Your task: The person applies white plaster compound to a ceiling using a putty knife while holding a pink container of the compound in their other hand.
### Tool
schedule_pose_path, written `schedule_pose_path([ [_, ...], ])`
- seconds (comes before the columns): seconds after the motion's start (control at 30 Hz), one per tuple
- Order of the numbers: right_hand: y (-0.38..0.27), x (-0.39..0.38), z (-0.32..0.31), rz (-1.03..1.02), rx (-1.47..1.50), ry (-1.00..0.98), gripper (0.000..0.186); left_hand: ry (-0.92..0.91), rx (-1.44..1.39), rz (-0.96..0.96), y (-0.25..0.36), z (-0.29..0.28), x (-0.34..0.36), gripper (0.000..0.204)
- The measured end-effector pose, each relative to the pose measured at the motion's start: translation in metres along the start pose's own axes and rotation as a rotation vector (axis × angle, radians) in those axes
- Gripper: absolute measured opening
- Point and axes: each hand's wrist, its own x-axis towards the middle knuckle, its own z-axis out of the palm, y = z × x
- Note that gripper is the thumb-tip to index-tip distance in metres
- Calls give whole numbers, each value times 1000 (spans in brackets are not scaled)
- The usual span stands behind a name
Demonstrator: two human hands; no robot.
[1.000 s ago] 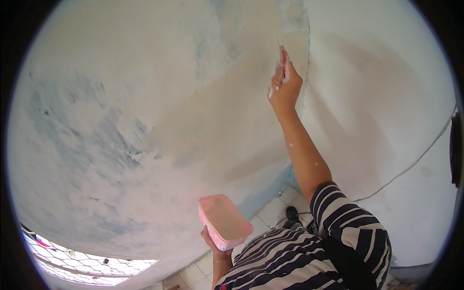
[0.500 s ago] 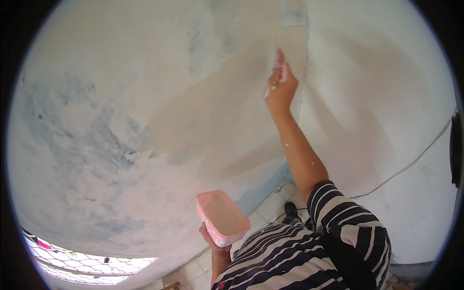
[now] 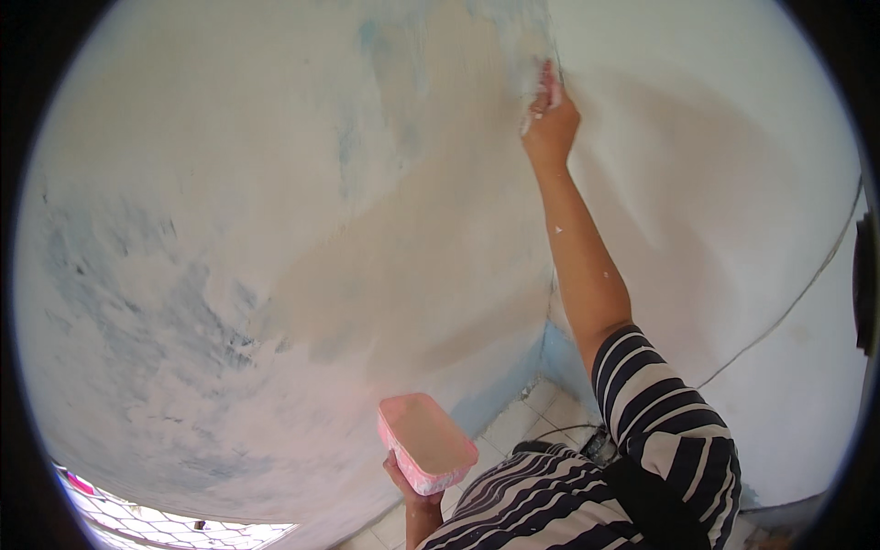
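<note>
My left hand [image 3: 401, 478] grips a pink rectangular plastic tub [image 3: 401, 453] from below and the side, low in front of my body. Smooth beige putty [image 3: 429, 433] fills much of the tub, and white smears coat its outer wall. With my arm stretched up, my right hand [image 3: 553, 131] is closed around a red-handled putty knife [image 3: 547, 81] close to the wall corner. Its blade is too blurred to make out. Pale filler covers much of the wall [image 3: 385, 229], with blue-grey patches showing through.
A second white wall [image 3: 715, 211] meets the first at the corner on the right, with a cable [image 3: 779, 321] running across it. Below are light floor tiles [image 3: 513, 423]. A window with a white grille [image 3: 183, 530] lies at the lower left.
My right hand has moved up and slightly right with the putty knife, nearer the corner. The tub in my left hand sits a little lower in view, as the whole view has shifted.
</note>
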Motion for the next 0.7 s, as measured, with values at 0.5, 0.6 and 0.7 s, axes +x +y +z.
schedule_pose_path([
  [0.5, -101, -1, -55, -157, -152, 99, 48, -8, 42, 70, 10, 31, -9, 59],
  [0.6, -132, -76, -12, -283, -235, -113, 55, -60, 86, 62, 12, 17, -6, 64],
  [0.7, -179, -150, -13, -460, 77, -361, 52, -51, 104, 61, 16, 3, -3, 59],
])
